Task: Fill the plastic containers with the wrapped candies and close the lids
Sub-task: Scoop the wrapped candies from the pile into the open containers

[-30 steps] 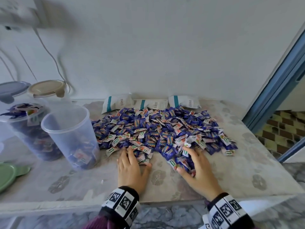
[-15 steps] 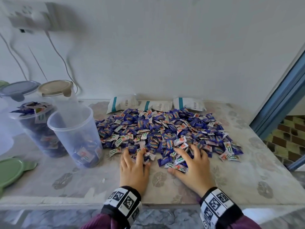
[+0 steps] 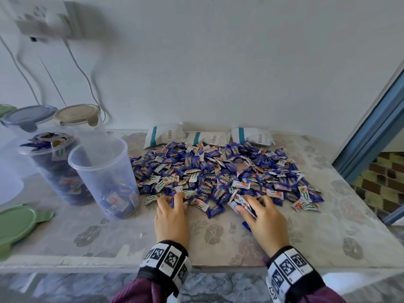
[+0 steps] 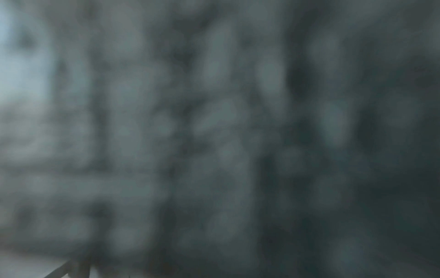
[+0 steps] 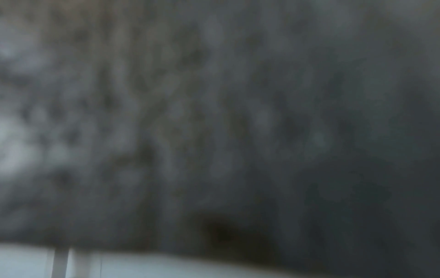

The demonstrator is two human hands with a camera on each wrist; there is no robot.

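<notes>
A wide pile of blue and white wrapped candies [image 3: 218, 171] covers the middle of the cloth-covered table [image 3: 218, 237]. My left hand [image 3: 172, 200] lies at the pile's near edge, its fingers stretched onto the candies. My right hand [image 3: 247, 206] curls its fingers and thumb round several candies at the near edge. An open clear container [image 3: 102, 171] stands left of the pile with a few candies at its bottom. Behind it a second open container [image 3: 50, 162] is full. Both wrist views are dark and blurred.
A green lid [image 3: 17, 224] lies at the left edge. Two lidded containers, blue [image 3: 28, 114] and beige [image 3: 76, 112], stand at the back left. White packets [image 3: 166, 136] lie against the wall. Cables [image 3: 87, 84] hang at the upper left. A blue door frame [image 3: 371, 136] borders the right.
The right hand's fingers have curled in and gathered candies at the pile's near edge. The left hand has slid a little forward onto the candies. The head view has shifted.
</notes>
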